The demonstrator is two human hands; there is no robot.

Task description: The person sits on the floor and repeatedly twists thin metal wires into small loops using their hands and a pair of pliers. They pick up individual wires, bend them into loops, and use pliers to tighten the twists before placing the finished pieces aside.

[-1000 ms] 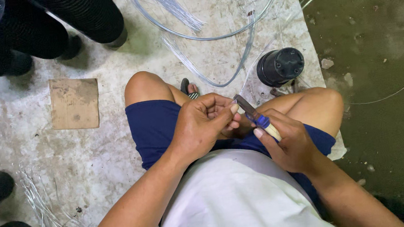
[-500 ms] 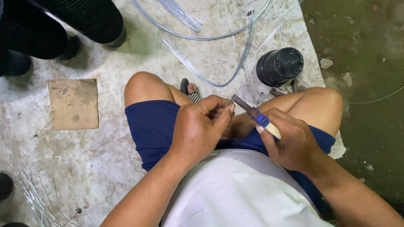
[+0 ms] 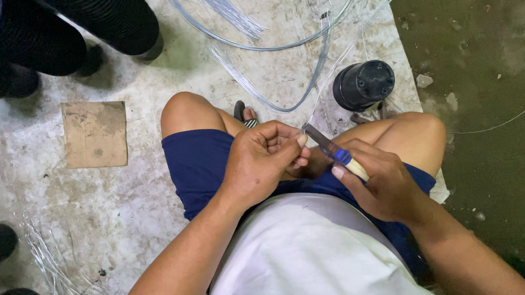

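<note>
Head view: small knife with dark blade, blue collar and pale handle (image 3: 337,154) sits at centre frame, above the lap, blade pointing toward 10 o'clock. Right hand (image 3: 383,185) is clenched around its handle. Left hand (image 3: 262,161) is curled, fingertips pinching something too small to identify, touching the blade tip. Thin clear plastic tubing (image 3: 279,46) loops on the pale concrete floor (image 3: 154,193) at 12 o'clock. Black plastic pot (image 3: 364,84) lies at 1 o'clock. Brown cardboard square (image 3: 95,134) lies at 9 o'clock.
</note>
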